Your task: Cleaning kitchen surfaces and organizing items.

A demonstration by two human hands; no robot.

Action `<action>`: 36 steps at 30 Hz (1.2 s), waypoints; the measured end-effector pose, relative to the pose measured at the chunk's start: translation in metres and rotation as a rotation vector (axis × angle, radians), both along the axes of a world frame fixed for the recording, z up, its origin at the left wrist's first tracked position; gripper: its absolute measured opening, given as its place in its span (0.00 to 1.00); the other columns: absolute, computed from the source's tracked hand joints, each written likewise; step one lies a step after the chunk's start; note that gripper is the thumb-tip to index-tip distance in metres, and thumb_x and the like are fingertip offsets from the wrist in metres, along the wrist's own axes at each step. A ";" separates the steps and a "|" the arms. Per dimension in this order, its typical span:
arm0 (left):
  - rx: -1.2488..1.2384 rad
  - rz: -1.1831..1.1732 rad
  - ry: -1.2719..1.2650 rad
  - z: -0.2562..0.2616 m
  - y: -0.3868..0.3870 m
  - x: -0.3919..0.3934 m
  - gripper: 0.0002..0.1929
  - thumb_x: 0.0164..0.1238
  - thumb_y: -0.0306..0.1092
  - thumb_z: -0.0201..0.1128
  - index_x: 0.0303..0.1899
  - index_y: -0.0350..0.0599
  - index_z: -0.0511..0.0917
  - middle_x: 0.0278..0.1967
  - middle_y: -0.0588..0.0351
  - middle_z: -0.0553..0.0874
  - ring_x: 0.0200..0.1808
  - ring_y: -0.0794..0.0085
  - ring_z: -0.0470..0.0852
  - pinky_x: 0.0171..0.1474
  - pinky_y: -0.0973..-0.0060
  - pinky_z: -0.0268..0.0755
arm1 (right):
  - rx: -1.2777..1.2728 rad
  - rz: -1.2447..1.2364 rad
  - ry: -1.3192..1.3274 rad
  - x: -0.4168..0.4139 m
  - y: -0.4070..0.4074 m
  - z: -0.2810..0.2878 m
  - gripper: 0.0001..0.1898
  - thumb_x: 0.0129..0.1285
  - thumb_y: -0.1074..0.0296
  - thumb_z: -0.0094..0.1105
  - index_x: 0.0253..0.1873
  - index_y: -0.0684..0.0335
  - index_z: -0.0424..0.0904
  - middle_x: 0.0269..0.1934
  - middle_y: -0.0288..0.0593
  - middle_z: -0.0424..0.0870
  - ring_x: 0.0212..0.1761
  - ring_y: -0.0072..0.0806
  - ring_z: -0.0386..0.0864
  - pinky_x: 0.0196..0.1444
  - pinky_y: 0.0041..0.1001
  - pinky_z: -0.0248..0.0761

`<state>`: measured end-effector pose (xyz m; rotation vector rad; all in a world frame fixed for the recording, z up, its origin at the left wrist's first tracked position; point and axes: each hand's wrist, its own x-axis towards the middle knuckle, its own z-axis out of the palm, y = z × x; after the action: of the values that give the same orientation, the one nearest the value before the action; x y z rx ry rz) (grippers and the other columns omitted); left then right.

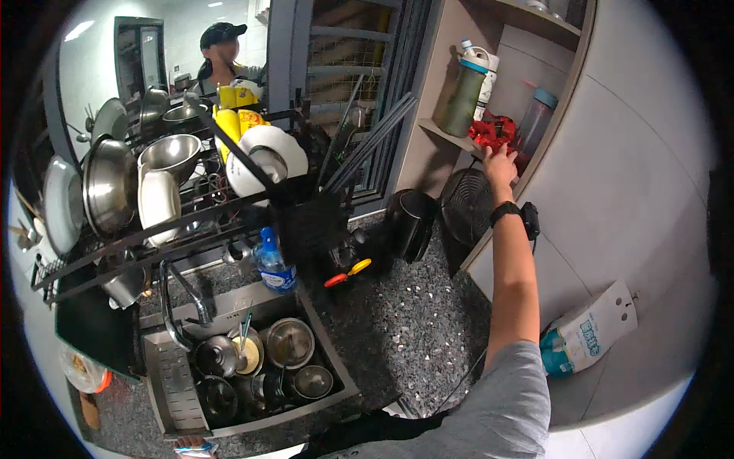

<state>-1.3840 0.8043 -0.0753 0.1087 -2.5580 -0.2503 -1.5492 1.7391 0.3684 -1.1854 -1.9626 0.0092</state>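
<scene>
My right hand (pixel 500 165) reaches up to the open shelf (pixel 444 133), its fingertips against a shiny red wrapped thing (pixel 492 132); whether they grip it is unclear. Left of the red thing stands a green bottle with a blue-rimmed lid (pixel 464 94), a white patterned bottle (pixel 487 86) behind it. To the right leans a clear grey bottle with a blue lid (pixel 536 117). At the bottom edge, by the sink's front rim, part of my left hand (pixel 189 442) shows around a small blue-and-white object (pixel 196 450).
The sink (pixel 338 396) holds several metal bowls, below a faucet (pixel 172 310). A black dish rack (pixel 155 229) with bowls and plates spans above it. A blue bottle (pixel 276 269), orange-and-yellow-handled scissors (pixel 348 273), a black appliance (pixel 410 224) and a round fan-like grille (pixel 467 203) stand nearby.
</scene>
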 end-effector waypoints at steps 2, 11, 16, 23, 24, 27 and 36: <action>-0.298 0.061 -0.037 0.001 0.011 -0.005 0.09 0.58 0.36 0.50 0.35 0.47 0.77 0.35 0.53 0.81 0.40 0.65 0.77 0.41 0.61 0.69 | 0.158 0.018 -0.046 -0.016 0.022 -0.009 0.32 0.62 0.45 0.44 0.65 0.62 0.59 0.63 0.71 0.55 0.56 0.59 0.69 0.58 0.46 0.61; -1.637 0.328 -0.181 0.009 0.053 -0.008 0.11 0.60 0.34 0.48 0.34 0.45 0.80 0.34 0.53 0.83 0.37 0.65 0.80 0.39 0.66 0.72 | -0.024 0.205 -0.097 -0.049 0.060 -0.003 0.32 0.61 0.55 0.48 0.67 0.63 0.54 0.62 0.72 0.56 0.55 0.56 0.71 0.56 0.42 0.66; -2.243 0.458 -0.224 0.010 0.059 -0.006 0.11 0.61 0.33 0.48 0.34 0.45 0.80 0.33 0.53 0.84 0.36 0.65 0.81 0.38 0.68 0.74 | 0.344 0.148 0.059 -0.032 0.032 0.018 0.27 0.56 0.61 0.55 0.61 0.60 0.65 0.59 0.60 0.65 0.49 0.53 0.72 0.53 0.41 0.67; -2.406 0.565 -0.194 -0.019 0.063 -0.011 0.18 0.69 0.41 0.45 0.44 0.43 0.81 0.43 0.52 0.84 0.43 0.64 0.82 0.49 0.71 0.74 | 0.455 -0.057 0.509 -0.015 0.061 0.029 0.29 0.59 0.58 0.52 0.55 0.81 0.62 0.51 0.73 0.69 0.54 0.61 0.67 0.57 0.43 0.61; -2.389 0.564 -0.203 -0.023 0.063 -0.010 0.18 0.69 0.41 0.44 0.45 0.42 0.81 0.44 0.51 0.83 0.43 0.63 0.82 0.50 0.70 0.73 | 0.462 -0.055 0.509 -0.014 0.074 0.028 0.29 0.59 0.58 0.52 0.55 0.81 0.62 0.51 0.73 0.69 0.54 0.61 0.67 0.57 0.43 0.61; -2.347 0.571 -0.244 -0.030 0.062 -0.005 0.20 0.69 0.42 0.43 0.46 0.40 0.79 0.46 0.49 0.82 0.46 0.60 0.80 0.52 0.66 0.71 | -0.080 -0.015 0.398 -0.012 0.098 0.026 0.32 0.65 0.47 0.38 0.38 0.80 0.77 0.34 0.67 0.79 0.43 0.57 0.77 0.48 0.44 0.67; -2.262 0.552 -0.345 -0.052 0.064 0.009 0.26 0.69 0.46 0.38 0.50 0.32 0.75 0.51 0.41 0.77 0.53 0.49 0.74 0.57 0.53 0.64 | -0.003 0.238 0.513 -0.017 0.167 -0.002 0.32 0.54 0.44 0.59 0.48 0.75 0.75 0.49 0.62 0.77 0.53 0.46 0.75 0.53 0.35 0.64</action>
<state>-1.3751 0.8682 -0.1276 -0.0441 -1.4704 2.6973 -1.5663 1.9059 0.3665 -0.8383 -1.6287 0.4005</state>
